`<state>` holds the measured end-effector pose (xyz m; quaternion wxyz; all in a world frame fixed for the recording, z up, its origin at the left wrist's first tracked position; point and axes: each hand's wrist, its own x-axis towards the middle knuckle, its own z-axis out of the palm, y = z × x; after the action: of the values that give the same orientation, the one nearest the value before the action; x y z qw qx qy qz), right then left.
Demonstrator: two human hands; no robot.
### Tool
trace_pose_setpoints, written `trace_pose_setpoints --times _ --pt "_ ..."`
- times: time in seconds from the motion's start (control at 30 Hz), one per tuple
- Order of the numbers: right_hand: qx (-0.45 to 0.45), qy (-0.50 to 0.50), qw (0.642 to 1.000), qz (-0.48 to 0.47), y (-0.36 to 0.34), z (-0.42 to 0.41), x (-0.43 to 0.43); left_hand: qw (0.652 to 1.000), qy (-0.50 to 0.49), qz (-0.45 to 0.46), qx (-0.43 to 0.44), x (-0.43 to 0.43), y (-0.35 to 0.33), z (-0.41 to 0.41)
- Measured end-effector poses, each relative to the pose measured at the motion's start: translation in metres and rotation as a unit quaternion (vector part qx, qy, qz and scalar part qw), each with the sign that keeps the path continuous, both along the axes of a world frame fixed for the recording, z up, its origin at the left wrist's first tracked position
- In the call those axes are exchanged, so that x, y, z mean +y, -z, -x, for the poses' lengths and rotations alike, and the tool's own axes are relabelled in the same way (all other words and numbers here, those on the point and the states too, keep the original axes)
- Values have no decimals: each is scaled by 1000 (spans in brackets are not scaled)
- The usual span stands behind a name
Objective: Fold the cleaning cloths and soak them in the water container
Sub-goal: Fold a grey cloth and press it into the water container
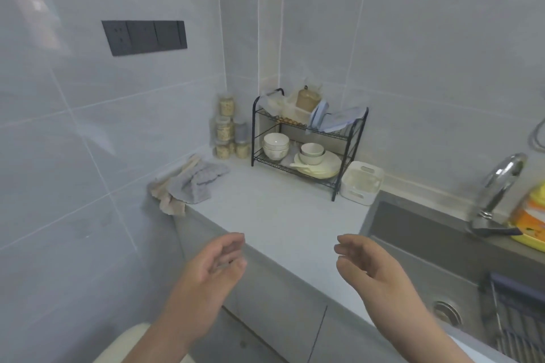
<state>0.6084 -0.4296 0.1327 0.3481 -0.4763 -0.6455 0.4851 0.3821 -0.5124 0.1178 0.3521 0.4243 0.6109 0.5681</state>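
I count one grey cloth [196, 186] and one beige cloth [169, 205] crumpled together on the tabletop [280, 215]; left hand [216, 262] and right hand [368, 264] hover, fingers relaxed, holding nothing.

No text, label, brand or number could be read. The yellow and orange package [530, 216] behind the grey metal sink [413, 233] carried print, but too blurred to read.

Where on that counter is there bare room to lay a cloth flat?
The bare countertop beyond the left hand and right hand, bordered by the cloths at the left wall, the dish rack behind and the sink on the right. The back corner is crowded: jars, rack, white basket.
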Motion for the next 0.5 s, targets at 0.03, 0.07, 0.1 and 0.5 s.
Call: trace_pose_setpoints --times 0.03,0.07,0.1,0.5 --pt "5 -1 1000 3 3 6 20 1000 -5 4 0 18 3 5" --pt "10 -1 1000 7 5 11 40 1000 -10 8 -4 37 3 9" --pt "13 -2 1000 11 6 17 61 1000 -13 13 -2 57 2 13" --pt "-9 -52 999 3 4 82 240 996 -41 63 46 219 -14 67"
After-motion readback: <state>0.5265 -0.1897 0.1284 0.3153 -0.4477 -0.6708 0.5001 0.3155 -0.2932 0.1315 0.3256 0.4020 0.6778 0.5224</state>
